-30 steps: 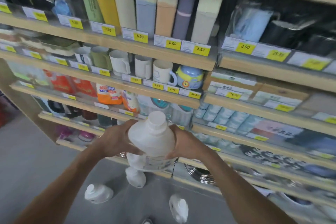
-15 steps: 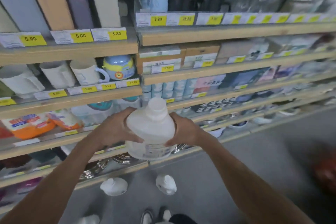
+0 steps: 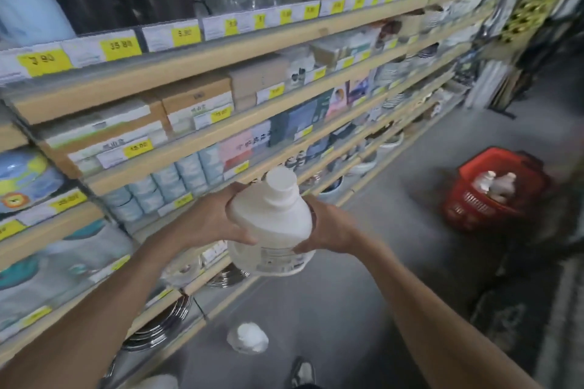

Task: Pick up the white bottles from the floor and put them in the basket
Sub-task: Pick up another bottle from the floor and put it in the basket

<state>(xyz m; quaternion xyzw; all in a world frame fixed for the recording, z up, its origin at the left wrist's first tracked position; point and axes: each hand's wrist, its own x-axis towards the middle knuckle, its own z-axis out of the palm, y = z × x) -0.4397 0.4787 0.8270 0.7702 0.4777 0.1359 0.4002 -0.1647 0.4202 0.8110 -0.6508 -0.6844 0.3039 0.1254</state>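
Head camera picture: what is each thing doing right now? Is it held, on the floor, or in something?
Held bottle: cap on, slightly tilted, held between both grips.
Left grip: holds one side of the Held bottle.
Right grip: holds its other side.
Floor bottle: on the floor, untouched.
Red basket: on the floor, bottles inside.
Basket bottles: two show, in the Red basket.

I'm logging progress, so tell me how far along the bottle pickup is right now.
Done: at least two white bottles already sit in the red basket. In hand: the carried bottle, gripped by the left hand and right hand, has not reached the basket. Left: a floor bottle lies uncollected, and a white shape at the lower edge may be another.
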